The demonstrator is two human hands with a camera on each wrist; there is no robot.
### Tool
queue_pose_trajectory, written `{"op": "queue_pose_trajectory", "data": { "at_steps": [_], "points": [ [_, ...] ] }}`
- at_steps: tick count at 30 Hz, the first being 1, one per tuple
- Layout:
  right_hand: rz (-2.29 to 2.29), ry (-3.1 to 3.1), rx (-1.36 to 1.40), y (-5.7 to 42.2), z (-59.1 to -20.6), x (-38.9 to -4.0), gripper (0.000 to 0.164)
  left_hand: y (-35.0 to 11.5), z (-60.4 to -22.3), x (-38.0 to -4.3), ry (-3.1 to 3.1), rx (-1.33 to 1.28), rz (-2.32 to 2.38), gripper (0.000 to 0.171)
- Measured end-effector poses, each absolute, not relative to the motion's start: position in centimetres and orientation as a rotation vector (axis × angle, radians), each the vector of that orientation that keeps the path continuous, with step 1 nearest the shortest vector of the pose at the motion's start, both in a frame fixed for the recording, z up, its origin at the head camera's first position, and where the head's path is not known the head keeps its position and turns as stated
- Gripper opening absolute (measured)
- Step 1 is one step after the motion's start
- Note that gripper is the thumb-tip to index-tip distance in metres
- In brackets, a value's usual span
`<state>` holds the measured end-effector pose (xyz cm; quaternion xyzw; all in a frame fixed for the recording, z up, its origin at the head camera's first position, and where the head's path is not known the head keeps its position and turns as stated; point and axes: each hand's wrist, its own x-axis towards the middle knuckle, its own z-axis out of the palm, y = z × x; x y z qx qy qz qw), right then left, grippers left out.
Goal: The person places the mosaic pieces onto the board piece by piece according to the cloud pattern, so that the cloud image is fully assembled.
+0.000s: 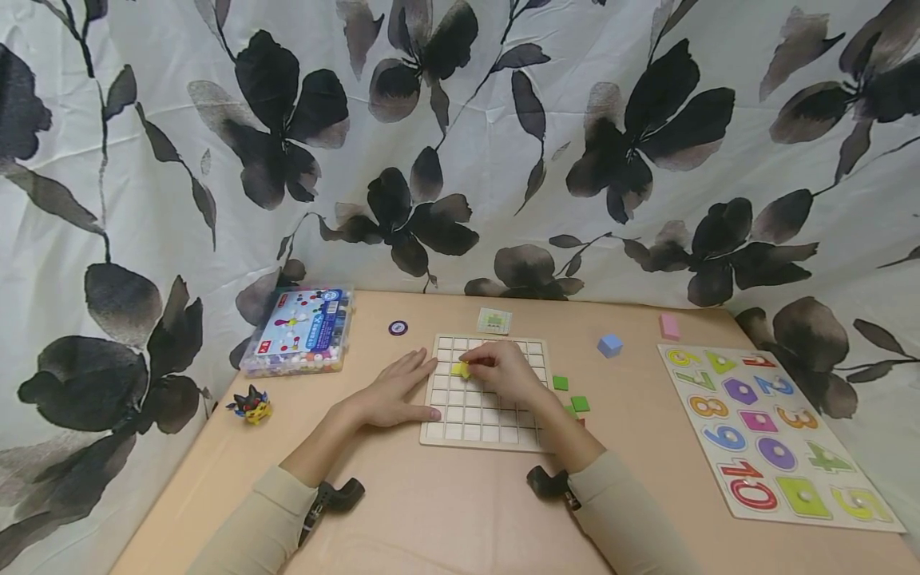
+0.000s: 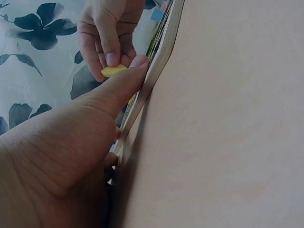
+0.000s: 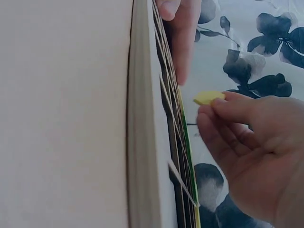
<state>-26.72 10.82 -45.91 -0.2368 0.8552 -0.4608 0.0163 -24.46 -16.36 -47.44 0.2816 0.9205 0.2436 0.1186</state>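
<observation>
A white gridded board [image 1: 449, 431] with a pale wooden rim lies on the table. My right hand [image 1: 509, 374] is over its upper middle and pinches a small yellow tile [image 3: 209, 98] between thumb and fingertips, a little above the board. Another yellow piece [image 1: 456, 368] shows right beside it on the grid. At the board's left edge my left hand [image 1: 398, 393] rests with straight fingers, its thumb touching the rim. Green tiles [image 1: 560, 383] lie to the right of the board, and a bit of red shows by my right forearm.
Behind the board lies a small card [image 1: 494, 321], with a round dark token [image 1: 398, 327] to its left. A box of beads [image 1: 302, 331] and a small figurine [image 1: 251, 405] stand at left. Rightward are a blue cube [image 1: 609, 345], a pink block [image 1: 669, 326] and a number puzzle [image 1: 726, 447].
</observation>
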Motion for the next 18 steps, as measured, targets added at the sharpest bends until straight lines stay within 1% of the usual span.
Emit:
{"op": "queue_pose_trajectory", "data": {
  "at_steps": [6,12,18],
  "points": [
    [-1.317,2.696,-0.822,10.26,-46.71,-26.67,0.020,-16.37,-47.49,-24.51,2.694,0.824,0.723,0.101],
    [-1.257,2.697,-0.854,9.91,-46.72,-26.53,0.022,-16.38,-47.51,-24.53,2.693,0.825,0.727,0.102],
    [-1.094,2.729,-0.927,9.74,-46.65,-26.47,0.025,-16.48,-47.62,-24.59,2.688,0.823,0.720,0.102]
  ]
}}
